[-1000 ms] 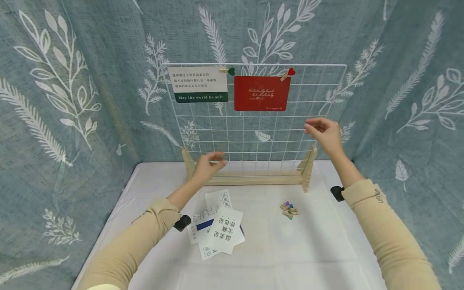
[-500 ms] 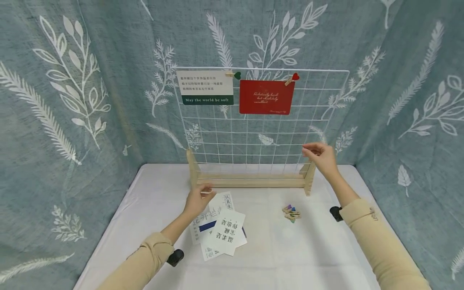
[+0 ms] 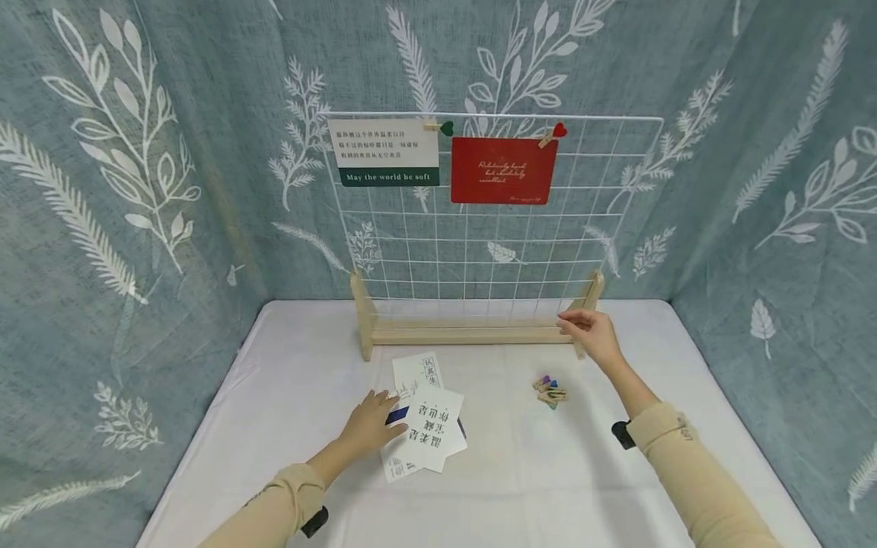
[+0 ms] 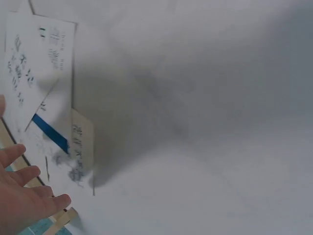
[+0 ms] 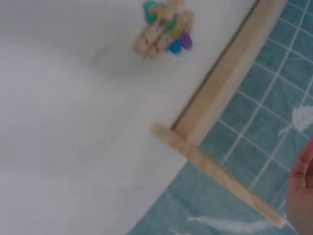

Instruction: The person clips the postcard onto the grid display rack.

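Several loose cards (image 3: 433, 428), partly out of sight behind the left hand (image 3: 371, 423).

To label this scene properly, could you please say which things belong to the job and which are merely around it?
Likely the job: loose cards; clip pile; wire grid; white-green card; red card.
Just around: white tablecloth; patterned curtain; black wrist devices.

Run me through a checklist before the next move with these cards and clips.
1. Red card clipped to wire grid: ok, by red-heart clip, upper right.
2. White-and-green card clipped: ok, by green-heart clip, upper right.
3. Spare clips on table: ok, heaped together.
4. Card pile squared up: not ok, cards overlap at different angles.
5. Left hand touching the pile: cannot tell; it is over the left edge.
6. Right hand free: ok, nothing visible in it.
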`<state>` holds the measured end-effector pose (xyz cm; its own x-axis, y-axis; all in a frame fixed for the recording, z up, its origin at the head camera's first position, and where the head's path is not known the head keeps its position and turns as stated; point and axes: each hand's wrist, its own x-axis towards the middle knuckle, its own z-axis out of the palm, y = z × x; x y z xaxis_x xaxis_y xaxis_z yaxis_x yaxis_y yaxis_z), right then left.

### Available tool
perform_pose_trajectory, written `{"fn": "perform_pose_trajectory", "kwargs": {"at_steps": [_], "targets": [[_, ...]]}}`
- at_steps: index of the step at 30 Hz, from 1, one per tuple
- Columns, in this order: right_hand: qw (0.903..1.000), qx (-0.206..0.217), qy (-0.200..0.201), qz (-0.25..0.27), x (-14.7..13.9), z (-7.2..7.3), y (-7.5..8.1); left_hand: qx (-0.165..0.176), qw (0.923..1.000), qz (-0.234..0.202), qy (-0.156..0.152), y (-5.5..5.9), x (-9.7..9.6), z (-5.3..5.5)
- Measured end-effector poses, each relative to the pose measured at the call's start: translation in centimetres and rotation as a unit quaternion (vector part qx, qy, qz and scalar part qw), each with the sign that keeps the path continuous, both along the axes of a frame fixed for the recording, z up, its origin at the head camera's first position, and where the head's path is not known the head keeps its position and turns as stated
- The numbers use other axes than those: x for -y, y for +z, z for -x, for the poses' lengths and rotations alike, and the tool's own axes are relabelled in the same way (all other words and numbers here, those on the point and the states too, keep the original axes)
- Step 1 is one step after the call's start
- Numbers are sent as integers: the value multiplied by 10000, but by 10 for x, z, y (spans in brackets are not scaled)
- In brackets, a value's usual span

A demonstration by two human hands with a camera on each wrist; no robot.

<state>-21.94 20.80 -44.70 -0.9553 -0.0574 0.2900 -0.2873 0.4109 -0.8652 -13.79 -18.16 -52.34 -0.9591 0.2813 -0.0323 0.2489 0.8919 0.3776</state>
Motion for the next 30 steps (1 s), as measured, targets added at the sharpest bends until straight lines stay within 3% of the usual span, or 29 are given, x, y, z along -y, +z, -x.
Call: {"fn": "perform_pose_trajectory", "kwargs": {"at_steps": [2, 6, 12, 14, 17, 20, 27, 30], "targets": [[9999, 129, 72, 72, 2, -3, -9, 154, 9999, 0, -35, -2, 1, 0], [9995, 257, 110, 125, 3, -10, -28, 123, 9997, 88, -176, -10, 1, -1], [9973, 703, -81, 200, -4, -25, -59, 403, 9972, 296, -554, -23, -8, -16], [9964, 821, -148, 172, -7, -28, -68, 430, 9977, 215, -483, -26, -13, -18], [9959, 873, -170, 180, -9, -29, -76, 308, 9994, 1, -145, -28, -19, -17], [9960, 887, -27, 125, -5, -32, -75, 185, 9996, -91, 171, -30, -21, -13], [9940, 1087, -6, 88, -7, -35, -81, 46, 9993, 46, 367, -37, -24, -11], [9931, 1169, 41, 10, -11, -35, -82, -9, 9989, -50, 457, -35, -25, -9]]}}
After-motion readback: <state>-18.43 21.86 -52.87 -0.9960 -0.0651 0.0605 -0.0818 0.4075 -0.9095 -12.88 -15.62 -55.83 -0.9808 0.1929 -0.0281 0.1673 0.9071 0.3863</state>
